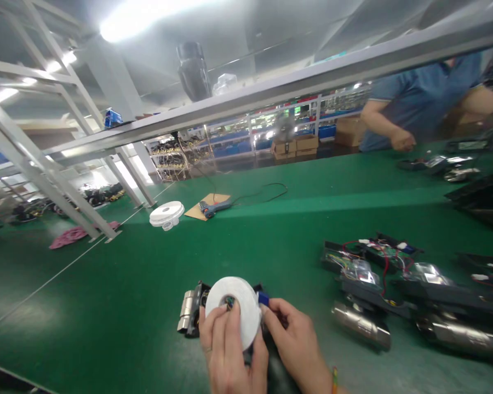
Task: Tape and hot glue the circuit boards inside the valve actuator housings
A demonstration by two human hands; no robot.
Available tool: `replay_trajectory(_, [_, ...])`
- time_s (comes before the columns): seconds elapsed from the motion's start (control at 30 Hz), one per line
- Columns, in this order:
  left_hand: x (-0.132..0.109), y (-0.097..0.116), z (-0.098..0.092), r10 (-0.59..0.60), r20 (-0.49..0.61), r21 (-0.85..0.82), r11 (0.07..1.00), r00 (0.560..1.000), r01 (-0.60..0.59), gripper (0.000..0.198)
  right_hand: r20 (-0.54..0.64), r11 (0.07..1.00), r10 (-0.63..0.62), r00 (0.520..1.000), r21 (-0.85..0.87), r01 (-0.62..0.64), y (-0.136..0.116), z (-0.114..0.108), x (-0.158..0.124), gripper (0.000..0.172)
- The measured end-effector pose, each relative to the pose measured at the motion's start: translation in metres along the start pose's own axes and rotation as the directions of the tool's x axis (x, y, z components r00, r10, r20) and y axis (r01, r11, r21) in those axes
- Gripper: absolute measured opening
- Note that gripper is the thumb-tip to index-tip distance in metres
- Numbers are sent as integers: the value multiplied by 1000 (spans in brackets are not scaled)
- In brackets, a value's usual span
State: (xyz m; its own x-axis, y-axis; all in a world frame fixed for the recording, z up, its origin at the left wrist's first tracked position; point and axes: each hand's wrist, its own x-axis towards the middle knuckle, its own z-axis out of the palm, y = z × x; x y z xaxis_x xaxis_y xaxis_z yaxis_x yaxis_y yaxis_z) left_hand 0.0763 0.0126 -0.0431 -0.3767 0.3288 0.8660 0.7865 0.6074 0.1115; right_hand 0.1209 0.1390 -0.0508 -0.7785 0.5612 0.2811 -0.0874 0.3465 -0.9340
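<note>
My left hand is closed round a roll of white tape, its fingertips at the hole in the middle. Under the roll lies a dark housing with a shiny metal cylinder at its left end; the roll covers most of it. My right hand pinches at the right edge of the roll, thumb and forefinger against a small blue block. A whitish bit, perhaps the tape's end, shows between block and roll.
Opened housings with circuit boards and wires and a metal cylinder lie to the right. Farther back are white spools and a corded tool on cardboard. A shelf beam crosses above. A person works across the table.
</note>
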Motion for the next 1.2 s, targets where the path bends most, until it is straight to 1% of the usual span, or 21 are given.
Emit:
replay_trajectory(0.07, [6,-2,-10,-31,-102,4,999,994,32,42,45,992,117,992,48,-119,4,-1,2,45])
replay_trajectory(0.1, [10,-11,-19,-33,-128,16,999,991,35,42,65,986,145,987,76,-149,6,-1,2,46])
replay_trajectory(0.17, [17,-46,-39,-47,-122,79,995,991,57,38,94,974,161,982,143,-174,9,-2,3,47])
replay_trajectory(0.23, [17,-95,-57,-30,-30,181,983,999,35,33,121,959,163,979,215,-186,11,-2,4,48])
replay_trajectory(0.27, [14,-122,-63,-37,51,237,971,998,24,33,132,951,165,977,242,-193,11,-2,4,48])
replay_trajectory(0.37, [-2,-193,-66,56,215,406,903,975,-142,39,142,938,177,974,275,-210,11,-2,4,52])
replay_trajectory(0.43, [-12,-220,-60,63,274,439,880,960,-183,42,143,931,199,970,281,-232,11,-1,4,57])
replay_trajectory(0.47, [-15,-226,-56,59,279,447,875,959,-184,44,147,927,213,966,282,-248,11,-1,4,59])
replay_trajectory(0.5, [-17,-226,-54,53,275,457,871,960,-179,45,153,921,230,961,284,-266,11,-1,3,61])
replay_trajectory(0.57, [-16,-209,-53,16,220,476,871,975,-122,46,170,912,251,953,288,-292,10,-1,2,63])
replay_trajectory(0.63, [-14,-173,-52,-37,112,400,916,993,-11,40,187,915,248,951,278,-294,9,-1,2,62])
replay_trajectory(0.67, [-14,-151,-50,-62,46,291,956,997,46,33,194,921,237,952,266,-284,8,-2,2,61])
replay_trajectory(0.7, [-16,-127,-47,-43,20,141,989,999,40,24,202,931,219,955,251,-266,6,-2,2,59])
replay_trajectory(0.73, [-19,-105,-41,-29,72,21,999,997,28,21,211,941,197,957,234,-245,6,-2,2,57])
replay_trajectory(0.77, [-22,-85,-34,45,139,-90,995,989,-33,23,223,949,177,959,218,-226,5,-3,2,56])
replay_trajectory(0.83, [-32,-59,-16,171,235,-177,976,957,-131,32,263,957,152,953,201,-208,5,-6,3,52])
replay_trajectory(0.9, [-40,-50,-1,210,291,-149,974,933,-172,40,318,960,144,937,185,-210,5,-10,5,47])
replay_trajectory(0.97, [-45,-52,7,192,307,-112,980,932,-165,43,386,978,102,917,131,-164,2,-17,9,39])
replay_trajectory(1.07, [-48,-55,10,124,311,-160,984,942,-77,44,484,993,-75,872,-40,107,-7,-28,16,27])
replay_trajectory(1.13, [-50,-53,9,44,322,-212,977,946,27,44,555,933,-182,812,-163,321,-12,-32,20,25])
replay_trajectory(1.2, [-53,-49,9,-21,331,-246,963,944,107,43,616,852,-206,760,-270,449,-14,-32,21,26])
